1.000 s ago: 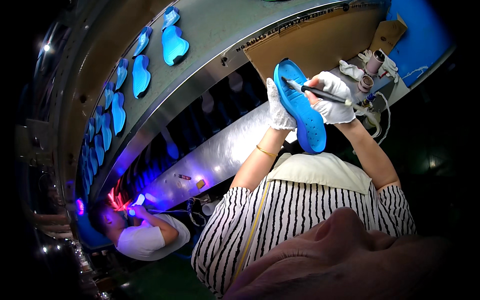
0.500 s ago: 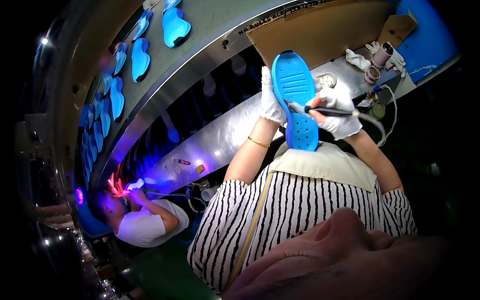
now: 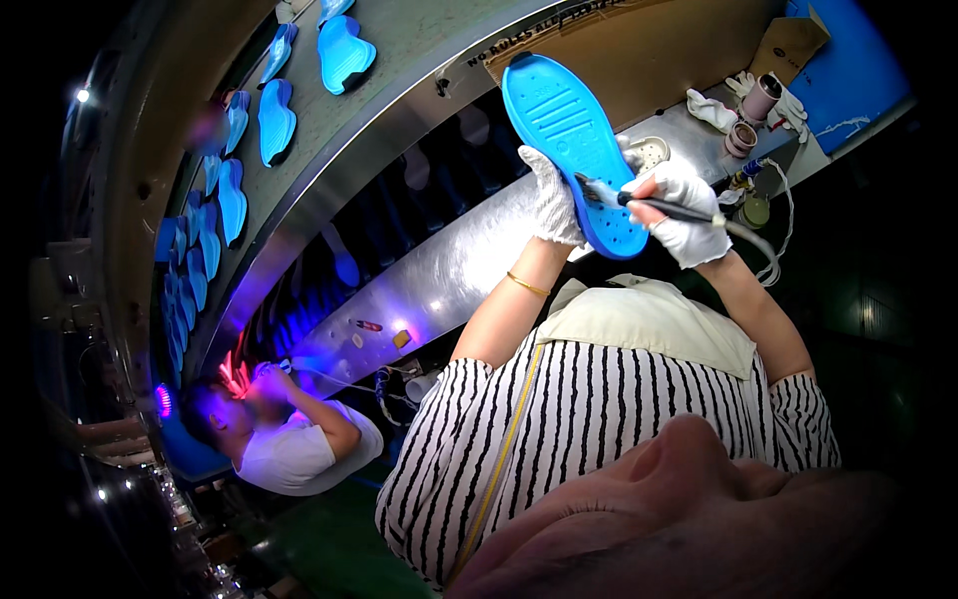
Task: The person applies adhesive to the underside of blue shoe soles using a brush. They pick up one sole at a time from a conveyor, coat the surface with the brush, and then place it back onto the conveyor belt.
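A bright blue shoe sole [image 3: 561, 118], with raised bars and small holes inside it, is held up tilted in front of my chest. My left hand [image 3: 555, 208], in a white knitted glove, grips its left edge, thumb up along the rim. In my right hand [image 3: 689, 218], gloved with bare fingertips showing, is a brush [image 3: 667, 208] with a black handle. Its bristles touch the inside of the sole near the heel half. A pale hose [image 3: 755, 241] trails from the handle's rear end. My left palm and some fingers are hidden behind the sole.
A curved conveyor belt [image 3: 399, 45] carries several blue soles [image 3: 276, 122]. The metal ledge [image 3: 479, 235] bears a white dish [image 3: 651, 152], jars [image 3: 740, 140], a thread spool [image 3: 761, 98] and spare gloves [image 3: 712, 110]. Cardboard [image 3: 659, 60] stands behind. A co-worker [image 3: 299, 439] sits at left.
The sole has moved up and away from my chest, its toe tipping left. Both hands moved with it; the brush is now closer to the middle of the heel half.
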`<action>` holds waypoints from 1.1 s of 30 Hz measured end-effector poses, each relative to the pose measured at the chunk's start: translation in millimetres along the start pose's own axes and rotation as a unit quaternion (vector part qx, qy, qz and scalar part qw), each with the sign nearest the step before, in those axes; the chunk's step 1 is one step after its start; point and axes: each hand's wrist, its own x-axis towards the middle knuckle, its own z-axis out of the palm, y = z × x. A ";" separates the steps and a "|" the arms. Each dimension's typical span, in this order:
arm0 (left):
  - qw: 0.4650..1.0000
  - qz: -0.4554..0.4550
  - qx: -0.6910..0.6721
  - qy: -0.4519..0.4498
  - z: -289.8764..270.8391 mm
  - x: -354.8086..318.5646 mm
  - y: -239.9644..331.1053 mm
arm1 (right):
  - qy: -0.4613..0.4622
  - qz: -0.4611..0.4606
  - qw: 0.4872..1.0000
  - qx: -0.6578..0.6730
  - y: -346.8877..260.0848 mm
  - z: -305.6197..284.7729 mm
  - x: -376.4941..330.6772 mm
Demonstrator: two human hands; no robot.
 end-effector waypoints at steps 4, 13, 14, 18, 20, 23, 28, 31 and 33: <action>0.993 0.033 -0.087 -0.077 -5.7 15.7 14.4 | -0.054 -0.071 0.996 -0.004 -19.7 10.7 8.3; 0.965 0.134 -0.092 -0.206 7.2 32.1 35.5 | -0.036 0.066 0.985 0.153 -10.4 7.9 6.6; 0.962 0.136 -0.096 -0.218 5.7 35.0 38.0 | -0.031 0.113 0.972 0.206 -13.6 4.8 7.8; 0.962 0.123 -0.058 -0.238 14.0 31.5 43.5 | 0.015 0.085 0.975 0.206 -9.6 -5.2 12.2; 0.953 0.096 -0.048 -0.284 15.7 31.5 48.5 | -0.014 0.107 0.979 0.172 -7.4 -7.5 15.1; 0.956 0.075 0.068 -0.274 11.8 35.8 57.7 | -0.065 0.188 0.966 0.165 -1.3 -10.3 17.0; 0.939 0.022 0.223 -0.261 23.3 33.0 70.5 | -0.134 0.242 0.927 0.252 5.1 -28.1 21.0; 0.929 0.007 0.308 -0.206 22.0 35.7 71.3 | -0.087 0.186 0.960 0.191 -0.7 -21.5 20.8; 0.922 -0.009 0.351 -0.165 16.5 44.8 73.0 | -0.080 0.090 0.992 0.026 -6.8 -16.4 23.4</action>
